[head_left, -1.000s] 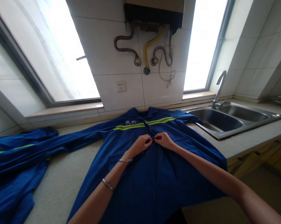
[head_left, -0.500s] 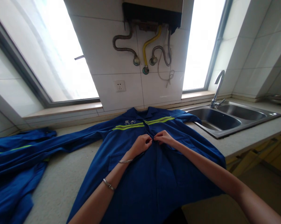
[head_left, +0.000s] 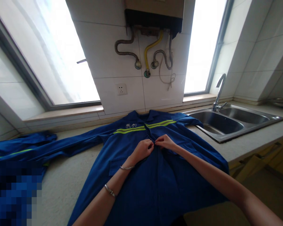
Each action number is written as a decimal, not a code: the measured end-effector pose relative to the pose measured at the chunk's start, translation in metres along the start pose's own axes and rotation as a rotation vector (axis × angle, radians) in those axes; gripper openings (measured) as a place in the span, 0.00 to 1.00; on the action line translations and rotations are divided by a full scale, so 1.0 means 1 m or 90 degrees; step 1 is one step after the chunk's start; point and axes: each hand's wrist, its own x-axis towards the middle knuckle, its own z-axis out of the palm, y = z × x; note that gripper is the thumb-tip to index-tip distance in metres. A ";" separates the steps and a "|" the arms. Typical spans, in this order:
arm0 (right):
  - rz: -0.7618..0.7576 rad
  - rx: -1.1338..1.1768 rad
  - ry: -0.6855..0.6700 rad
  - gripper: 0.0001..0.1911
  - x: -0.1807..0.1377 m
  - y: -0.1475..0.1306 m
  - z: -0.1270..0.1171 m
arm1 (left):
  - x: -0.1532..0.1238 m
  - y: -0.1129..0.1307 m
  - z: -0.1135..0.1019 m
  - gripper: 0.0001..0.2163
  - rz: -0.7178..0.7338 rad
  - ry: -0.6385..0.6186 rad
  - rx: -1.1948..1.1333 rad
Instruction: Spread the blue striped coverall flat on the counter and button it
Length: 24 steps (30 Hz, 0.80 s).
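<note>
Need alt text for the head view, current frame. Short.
Both hands, left hand and right hand, pinch the front placket of a blue work jacket with yellow-green reflective stripes, spread flat on a pale countertop. A steel double sink sits to the right; another blue garment lies at left.

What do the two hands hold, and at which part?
Both the left hand and the right hand pinch the blue jacket at its front opening, just below the yellow stripe.
</note>
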 end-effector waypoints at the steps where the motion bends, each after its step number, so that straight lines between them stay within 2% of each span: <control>1: 0.010 0.013 0.001 0.10 -0.001 -0.002 0.000 | 0.000 0.000 0.001 0.07 -0.014 0.011 -0.010; 5: 0.060 0.086 -0.023 0.11 -0.006 -0.011 -0.003 | 0.002 -0.003 0.005 0.07 -0.095 0.040 -0.096; 8: 0.050 0.090 -0.055 0.11 -0.008 -0.013 -0.006 | 0.004 -0.004 0.006 0.08 -0.146 0.038 -0.178; 14: 0.021 0.064 -0.124 0.15 -0.001 0.000 -0.012 | 0.004 -0.004 0.004 0.09 -0.167 0.022 -0.233; 21: -0.028 0.037 -0.093 0.12 0.007 0.014 -0.005 | 0.005 -0.009 0.009 0.12 -0.247 -0.034 -0.302; 24: -0.059 0.011 -0.075 0.10 0.009 0.017 -0.002 | 0.007 -0.011 0.011 0.09 -0.274 -0.046 -0.356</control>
